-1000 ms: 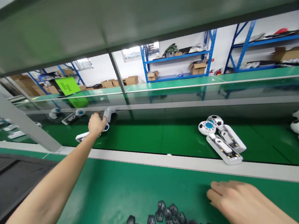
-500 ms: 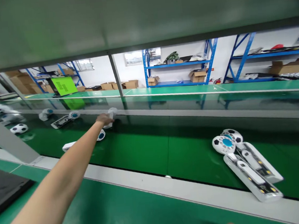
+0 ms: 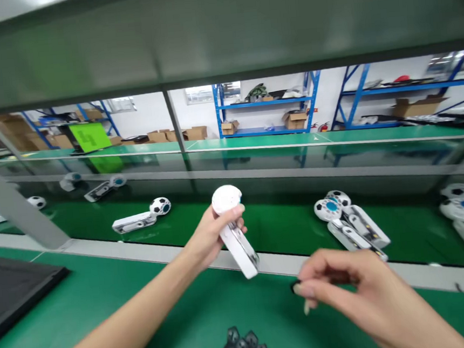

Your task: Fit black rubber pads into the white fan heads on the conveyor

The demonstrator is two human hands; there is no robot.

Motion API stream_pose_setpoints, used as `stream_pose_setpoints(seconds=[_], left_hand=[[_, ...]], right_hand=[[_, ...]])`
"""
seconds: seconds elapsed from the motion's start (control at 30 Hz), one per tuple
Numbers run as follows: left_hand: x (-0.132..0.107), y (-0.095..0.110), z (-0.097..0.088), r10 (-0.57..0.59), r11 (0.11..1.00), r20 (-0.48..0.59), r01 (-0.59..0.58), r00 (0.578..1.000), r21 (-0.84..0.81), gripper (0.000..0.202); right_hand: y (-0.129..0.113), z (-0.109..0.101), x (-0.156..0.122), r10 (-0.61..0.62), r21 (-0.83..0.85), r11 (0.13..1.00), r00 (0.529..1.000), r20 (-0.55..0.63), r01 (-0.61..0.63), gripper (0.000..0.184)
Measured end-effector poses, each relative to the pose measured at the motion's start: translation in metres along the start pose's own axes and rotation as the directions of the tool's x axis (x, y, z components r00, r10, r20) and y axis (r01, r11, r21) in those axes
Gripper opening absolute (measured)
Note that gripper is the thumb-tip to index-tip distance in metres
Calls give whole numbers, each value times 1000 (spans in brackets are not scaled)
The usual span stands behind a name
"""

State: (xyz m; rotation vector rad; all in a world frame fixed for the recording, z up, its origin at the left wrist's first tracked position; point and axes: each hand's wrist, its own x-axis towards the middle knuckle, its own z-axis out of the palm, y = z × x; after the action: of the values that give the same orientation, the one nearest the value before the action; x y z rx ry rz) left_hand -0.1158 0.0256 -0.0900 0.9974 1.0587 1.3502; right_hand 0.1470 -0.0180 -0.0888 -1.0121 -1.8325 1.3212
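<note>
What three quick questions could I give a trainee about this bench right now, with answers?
1. True or false: the left hand grips the white unit with its round end up.
2. What pattern is on the round head of the unit lying on the green belt? A: black-and-white football patches; B: red stripes; C: plain yellow.
3. Fill in the blank: the shelving behind the line has ___ uprights.

Key: 1 true; 2 A; 3 blue.
</note>
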Motion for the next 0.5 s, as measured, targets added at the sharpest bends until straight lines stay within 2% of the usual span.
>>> stream_pose_setpoints(seconds=[0.1,0.17,0.23,0.33,0.5], left_hand=[[-27,-8,30,-27,993,163,8,986,119,69],[-38,-8,40,-5,980,252,-46,968,194,76],[-45,-7,46,-3,972,291,-65,957,225,80],[-54,-7,53,-17,968,282,-55,959,246,77],[-64,-9,62,19,954,212,-82,977,289,72]], right_hand=[[-13,-5,0,-37,207,976,989,-141,66,19],[-17,-8,2,-34,289,954,985,-169,83,23],[-17,-9,6,-22,333,940,986,-164,76,27],[-12,-5,8,-42,335,937,984,-176,100,24],[-13,2,3,-55,212,973,986,-160,89,19]])
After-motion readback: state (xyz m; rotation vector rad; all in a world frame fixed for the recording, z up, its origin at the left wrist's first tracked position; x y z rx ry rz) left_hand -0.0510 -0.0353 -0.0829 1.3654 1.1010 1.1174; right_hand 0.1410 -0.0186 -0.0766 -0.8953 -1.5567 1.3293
